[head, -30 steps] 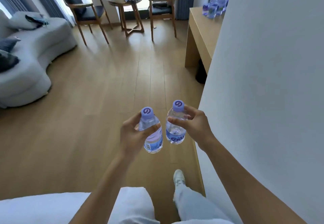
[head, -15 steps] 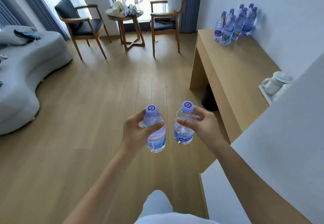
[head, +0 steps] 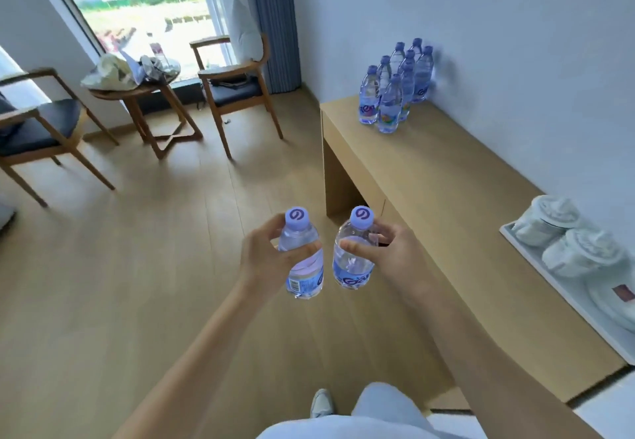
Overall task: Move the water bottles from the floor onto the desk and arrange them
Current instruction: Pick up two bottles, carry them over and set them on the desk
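Closer now, the surface (head: 446, 198) fills more view. Left hand (head: 264, 260) and right hand (head: 395, 253) each grip an upright bottle (head: 302, 260), caps up.

Two wooden chairs (head: 237, 90) (head: 37, 129) with dark seats flank a small round table (head: 151, 102) by the window (head: 144, 2), table's piled with crumpled stuff. White tray (head: 563, 296) at the desk's near right edge holds white kettle-looking things, kinda blurry.

I am seeing two clear water bottles with lilac caps being held upright, side by side above the floor: left bottle (head: 304, 260), right bottle (head: 354, 253). A cluster of matching bottles (head: 395, 88) is standing at the desk (head: 446, 198)'s far corner against the wall.
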The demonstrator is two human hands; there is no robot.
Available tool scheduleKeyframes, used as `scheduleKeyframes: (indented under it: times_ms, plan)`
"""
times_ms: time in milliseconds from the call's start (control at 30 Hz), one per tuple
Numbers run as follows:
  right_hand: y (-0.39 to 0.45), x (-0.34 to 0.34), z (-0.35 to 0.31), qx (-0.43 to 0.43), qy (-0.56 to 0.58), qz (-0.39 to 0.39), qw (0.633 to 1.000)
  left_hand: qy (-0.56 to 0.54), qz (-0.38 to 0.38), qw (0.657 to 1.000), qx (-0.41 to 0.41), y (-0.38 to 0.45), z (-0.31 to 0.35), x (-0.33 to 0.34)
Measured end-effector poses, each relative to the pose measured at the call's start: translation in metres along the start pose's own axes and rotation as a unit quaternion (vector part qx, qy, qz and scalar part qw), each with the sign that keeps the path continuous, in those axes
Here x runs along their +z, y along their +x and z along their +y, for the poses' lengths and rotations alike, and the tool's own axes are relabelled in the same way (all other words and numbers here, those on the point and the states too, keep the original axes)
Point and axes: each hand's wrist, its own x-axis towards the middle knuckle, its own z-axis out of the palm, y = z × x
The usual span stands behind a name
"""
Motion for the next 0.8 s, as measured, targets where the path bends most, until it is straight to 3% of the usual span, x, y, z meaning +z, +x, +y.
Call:
scheduleKeyframes:
  times_ms: [200,800]
  plan:
    - [0.092,-0.021,0.001,0.012,-0.009,0.091,0.996,-0.017,-0.058,0.998,0.013,0.118,-0.008,0.032]
    - [0.39,-0.17,0.024,0.08,0.001,0.228,0.97,0.018,-0.19,0.981,0.022,0.437,-0.025,0.225]
